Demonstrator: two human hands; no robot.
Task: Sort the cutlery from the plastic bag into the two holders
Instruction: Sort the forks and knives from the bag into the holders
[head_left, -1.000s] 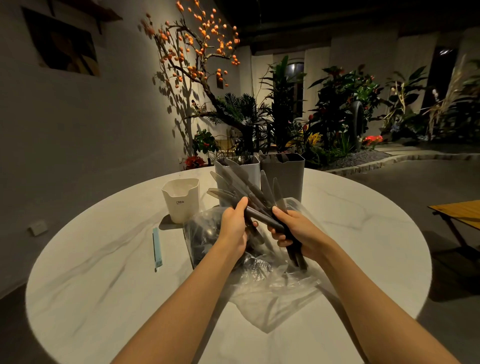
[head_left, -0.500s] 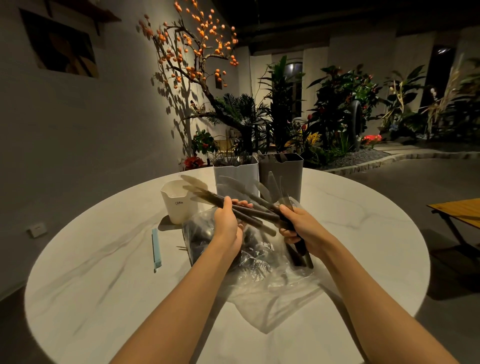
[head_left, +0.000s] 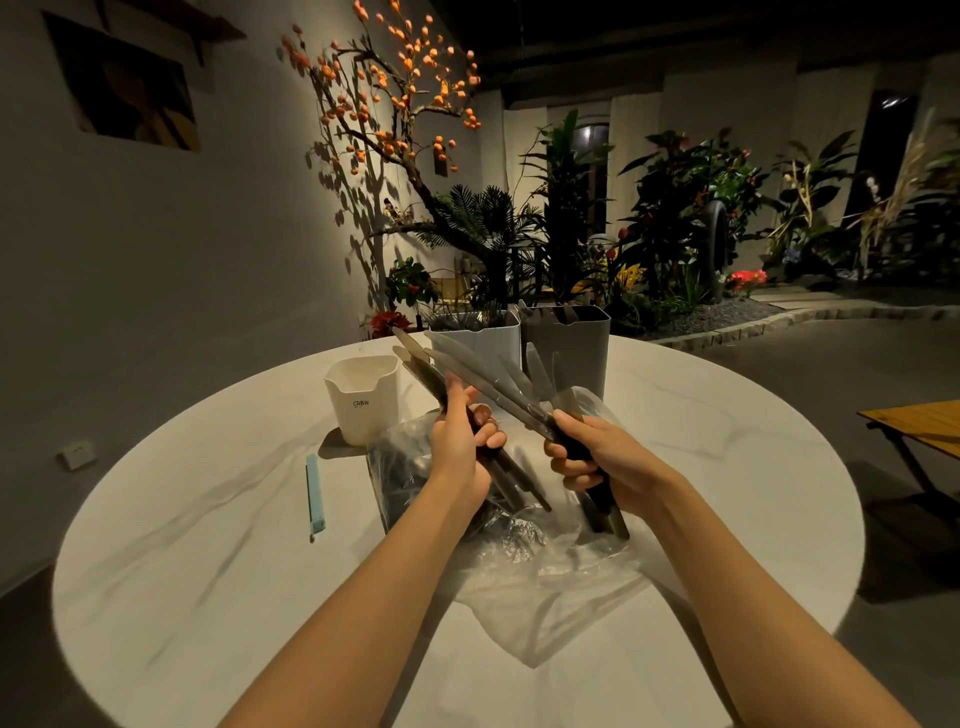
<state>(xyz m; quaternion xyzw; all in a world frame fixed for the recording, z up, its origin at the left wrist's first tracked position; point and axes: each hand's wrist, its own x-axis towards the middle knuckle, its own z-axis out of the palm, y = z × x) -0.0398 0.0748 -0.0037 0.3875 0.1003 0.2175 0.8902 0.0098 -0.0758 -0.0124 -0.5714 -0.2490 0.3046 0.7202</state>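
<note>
Above the bag (head_left: 524, 566) on the bench (head_left: 208, 545), both hands grip knives. Left hand (head_left: 460, 452) holds a few, seemingly; right hand (head_left: 597, 462) clutches a fanned bunch (head_left: 488, 379) before the holders (head_left: 485, 335).

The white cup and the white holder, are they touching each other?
Apart. The head view shows bare table between the white cup and the white holder.

A dim lounge or café-like interior: round marble table (head_left: 727, 415), indoor garden bed (head_left: 649, 249) at 12 o'clock, orange-berried branch (head_left: 395, 104) at 11 (lit warmly), framed picture (head_left: 130, 98) at 10 o'clock
</note>
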